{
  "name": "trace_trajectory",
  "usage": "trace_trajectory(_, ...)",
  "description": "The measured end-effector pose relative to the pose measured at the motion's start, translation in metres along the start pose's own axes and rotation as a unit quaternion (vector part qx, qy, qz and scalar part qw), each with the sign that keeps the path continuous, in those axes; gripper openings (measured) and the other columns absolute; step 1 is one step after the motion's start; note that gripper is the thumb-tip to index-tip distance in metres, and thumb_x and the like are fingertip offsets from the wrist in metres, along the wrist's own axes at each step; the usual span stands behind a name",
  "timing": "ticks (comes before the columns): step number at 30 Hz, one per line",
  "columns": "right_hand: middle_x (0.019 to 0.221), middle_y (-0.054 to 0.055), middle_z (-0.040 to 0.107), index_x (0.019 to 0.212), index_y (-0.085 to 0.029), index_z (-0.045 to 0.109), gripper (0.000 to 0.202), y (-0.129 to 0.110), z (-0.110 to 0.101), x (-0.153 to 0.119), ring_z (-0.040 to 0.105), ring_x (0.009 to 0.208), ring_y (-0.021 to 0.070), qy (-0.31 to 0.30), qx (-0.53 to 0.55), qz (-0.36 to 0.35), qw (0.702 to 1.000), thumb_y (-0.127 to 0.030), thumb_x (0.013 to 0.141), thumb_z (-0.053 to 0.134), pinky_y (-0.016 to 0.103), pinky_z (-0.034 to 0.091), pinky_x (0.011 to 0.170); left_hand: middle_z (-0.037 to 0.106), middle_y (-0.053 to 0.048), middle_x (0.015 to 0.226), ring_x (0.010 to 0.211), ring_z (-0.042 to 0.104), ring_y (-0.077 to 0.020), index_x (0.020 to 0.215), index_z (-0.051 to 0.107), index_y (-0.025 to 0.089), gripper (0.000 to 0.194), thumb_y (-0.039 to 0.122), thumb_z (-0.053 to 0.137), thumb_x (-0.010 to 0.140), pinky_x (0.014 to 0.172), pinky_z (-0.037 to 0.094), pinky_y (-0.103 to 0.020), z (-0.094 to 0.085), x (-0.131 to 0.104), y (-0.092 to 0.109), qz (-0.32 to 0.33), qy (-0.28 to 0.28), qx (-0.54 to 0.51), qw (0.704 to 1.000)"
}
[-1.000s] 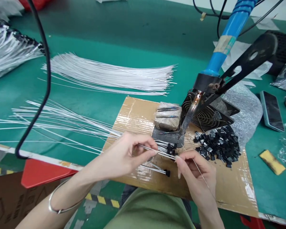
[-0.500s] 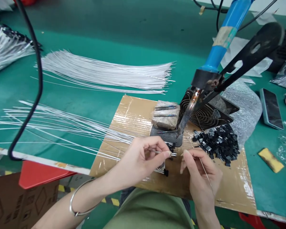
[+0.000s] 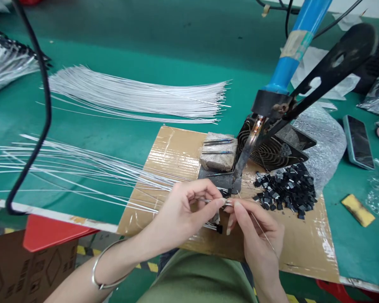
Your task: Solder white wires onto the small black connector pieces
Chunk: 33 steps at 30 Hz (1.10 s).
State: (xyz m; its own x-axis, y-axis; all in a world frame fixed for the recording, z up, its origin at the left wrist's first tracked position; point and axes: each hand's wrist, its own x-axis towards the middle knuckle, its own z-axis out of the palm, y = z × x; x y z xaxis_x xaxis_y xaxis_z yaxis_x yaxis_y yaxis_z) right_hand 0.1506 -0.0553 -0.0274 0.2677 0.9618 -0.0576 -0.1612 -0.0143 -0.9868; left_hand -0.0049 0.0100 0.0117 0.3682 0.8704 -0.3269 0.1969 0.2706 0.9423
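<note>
My left hand [image 3: 192,208] is closed in a pinch on white wires, whose short ends [image 3: 228,203] poke out past the thumb. My right hand [image 3: 260,229] is closed too, with a thin strand of solder wire [image 3: 265,235] running across its fingers. Both sets of fingertips meet, or nearly meet, at the wire ends. Just above them slants the tip of a blue-handled soldering iron [image 3: 286,69], held in a black metal stand [image 3: 337,61]. A loose spread of white wires [image 3: 91,162] reaches from the left toward my left hand; which of them it grips is hidden.
A cardboard sheet [image 3: 158,155] lies under the work. On it are a stone-like block [image 3: 219,158] with metal tips, a black fan [image 3: 268,147] and a heap of small black parts [image 3: 290,187]. A large wire bundle [image 3: 139,94] lies behind; a phone [image 3: 358,141] and yellow sponge [image 3: 357,209] sit right.
My right hand has moved left with the solder wire, closing the gap to the wire ends. My left hand stays almost in place. The whole view has shifted slightly.
</note>
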Motion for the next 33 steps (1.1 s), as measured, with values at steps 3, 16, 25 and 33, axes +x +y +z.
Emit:
trace_trajectory(3, 0.079, 0.002, 0.078, 0.097, -0.03, 0.086, 0.014, 0.003, 0.001, 0.0, 0.064, 0.055, 0.0089, -0.005, 0.028, 0.016, 0.999, -0.025, 0.097, 0.073, 0.016, 0.057, 0.051, 0.069, -0.002, 0.066, 0.056, 0.053, -0.014, 0.075, 0.07, 0.02, 0.018, 0.036, 0.071, 0.084, 0.051, 0.04, -0.026, 0.0, 0.0, -0.001, -0.006, 0.003, 0.011, 1.0)
trace_trajectory(16, 0.078, 0.001, 0.078, 0.1, -0.031, 0.086, 0.016, 0.004, 0.002, 0.001, 0.063, 0.055, 0.0083, -0.011, 0.06, 0.029, 0.998, -0.021, 0.094, 0.075, 0.017, 0.056, 0.054, 0.068, -0.003, 0.063, 0.053, 0.051, -0.0127, 0.075, 0.075, 0.018, 0.02, 0.034, 0.071, 0.086, 0.047, 0.036, -0.024, 0.004, -0.001, -0.002, 0.011, 0.021, 0.003, 1.0)
trace_trajectory(25, 0.074, -0.001, 0.078, 0.096, -0.029, 0.087, 0.009, 0.006, 0.005, 0.001, 0.063, 0.051, 0.0053, -0.01, 0.111, 0.075, 0.991, -0.028, 0.093, 0.079, 0.013, 0.056, 0.052, 0.07, -0.003, 0.065, 0.052, 0.049, -0.0093, 0.077, 0.071, 0.014, 0.02, 0.03, 0.067, 0.088, 0.048, 0.035, -0.02, 0.009, -0.001, -0.006, 0.014, 0.029, -0.015, 0.999)
trace_trajectory(33, 0.069, -0.001, 0.074, 0.088, -0.024, 0.087, 0.009, -0.002, 0.0, 0.005, 0.06, 0.048, 0.0048, -0.036, 0.176, 0.165, 0.97, -0.033, 0.087, 0.084, 0.011, 0.051, 0.044, 0.06, 0.0, 0.059, 0.048, 0.037, -0.0089, 0.078, 0.07, 0.016, 0.025, 0.038, 0.065, 0.09, 0.046, 0.025, -0.023, 0.008, -0.006, -0.012, 0.01, 0.03, 0.033, 0.999)
